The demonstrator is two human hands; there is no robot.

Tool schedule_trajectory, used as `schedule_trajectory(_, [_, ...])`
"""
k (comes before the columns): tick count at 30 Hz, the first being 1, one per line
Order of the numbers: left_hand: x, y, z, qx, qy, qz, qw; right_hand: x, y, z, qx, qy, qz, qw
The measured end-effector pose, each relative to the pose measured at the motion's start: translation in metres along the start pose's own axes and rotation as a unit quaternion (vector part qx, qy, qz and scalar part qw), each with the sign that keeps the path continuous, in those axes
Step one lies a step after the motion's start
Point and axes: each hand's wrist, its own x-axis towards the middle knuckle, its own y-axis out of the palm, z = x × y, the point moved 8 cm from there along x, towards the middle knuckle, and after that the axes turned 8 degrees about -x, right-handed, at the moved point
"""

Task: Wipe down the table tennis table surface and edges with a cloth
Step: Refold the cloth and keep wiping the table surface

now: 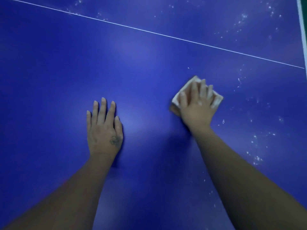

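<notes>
The blue table tennis table [141,67] fills the head view. A small folded white cloth [189,87] lies flat on it right of centre. My right hand [196,105] presses down on the cloth with spread, straight fingers, covering most of it. My left hand [103,128] rests flat on the bare surface to the left, fingers straight, holding nothing. White dust specks [255,141] dot the surface right of the cloth and along the top right.
A thin white line [149,31] runs diagonally across the table from upper left to right. The table's white-edged right border [302,27] shows at the top right corner, with dark green floor beyond it.
</notes>
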Motion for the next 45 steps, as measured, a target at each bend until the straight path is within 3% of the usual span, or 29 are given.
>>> schedule_trajectory(3, [-0.045,0.0,-0.012,-0.004,-0.025,-0.004,1.0,-0.05,0.004,0.043,0.003,-0.137,-0.021,0.99])
schedule_trajectory(9, [-0.11,0.01,-0.014,0.042,-0.044,0.013,0.998,-0.127,0.012,0.036,0.032,-0.256,-0.037,0.966])
schedule_trajectory(11, [-0.109,0.012,-0.01,0.038,-0.049,0.01,0.998,-0.13,0.012,0.013,0.035,-0.246,-0.043,0.968])
schedule_trajectory(17, [-0.113,0.013,-0.011,0.016,-0.05,-0.001,0.999,-0.041,0.003,-0.039,0.039,-0.052,-0.03,0.997])
schedule_trajectory(21, [-0.113,0.016,-0.009,0.015,-0.052,0.004,0.999,0.049,0.0,-0.026,0.062,-0.03,-0.017,0.997])
schedule_trajectory(24, [-0.114,0.016,-0.009,0.014,-0.049,0.003,0.999,0.098,-0.002,-0.005,0.064,-0.058,0.0,0.996])
schedule_trajectory(27, [-0.112,0.016,-0.01,0.014,-0.048,0.001,0.999,0.097,-0.002,0.021,0.039,-0.146,-0.011,0.988])
schedule_trajectory(31, [-0.113,0.016,-0.009,0.012,-0.051,0.001,0.999,-0.004,-0.006,0.031,0.064,-0.298,-0.058,0.951])
schedule_trajectory(36, [-0.112,0.016,-0.008,0.013,-0.049,-0.01,0.999,-0.124,0.01,0.031,0.063,-0.433,-0.024,0.899])
schedule_trajectory(38, [-0.111,0.017,-0.008,0.014,-0.048,-0.005,0.999,-0.095,0.008,0.033,0.058,-0.428,-0.041,0.901])
schedule_trajectory(42, [-0.113,0.019,-0.007,0.013,-0.048,-0.001,0.999,-0.012,-0.001,0.024,0.033,-0.277,-0.071,0.958])
schedule_trajectory(45, [-0.112,0.018,-0.006,0.008,-0.043,-0.011,0.999,-0.048,0.007,0.03,0.046,-0.303,-0.063,0.95])
